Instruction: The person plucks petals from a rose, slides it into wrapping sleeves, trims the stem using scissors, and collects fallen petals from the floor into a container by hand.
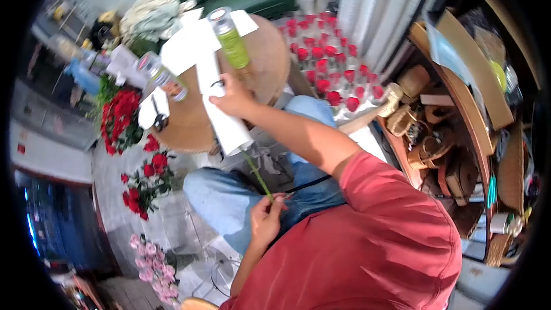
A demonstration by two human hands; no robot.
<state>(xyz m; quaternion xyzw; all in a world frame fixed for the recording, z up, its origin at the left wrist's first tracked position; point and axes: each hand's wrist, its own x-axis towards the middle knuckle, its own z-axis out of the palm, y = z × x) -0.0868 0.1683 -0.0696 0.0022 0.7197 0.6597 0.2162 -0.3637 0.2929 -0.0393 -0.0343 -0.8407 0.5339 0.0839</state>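
Note:
My right hand [232, 96] is wrapped round a long white paper roll [227, 129] over the near edge of the round table. Out of the roll's lower end comes a green stem [256, 174]; whatever is inside the paper is hidden. Low in front of my shirt, my left hand [266, 218] pinches the stem near its bottom end. Beyond my right hand stands a green spray can [232, 43] with a clear cap. A second can [163, 76] stands farther left, near black-handled scissors [160, 119].
White sheets [179, 51] lie on the round wooden table [267, 51]. Red roses [121, 113] and pink flowers [155, 264] stand at left. Many single red flowers [330, 51] cover the floor at upper right. A cluttered shelf [459, 86] stands close on my right.

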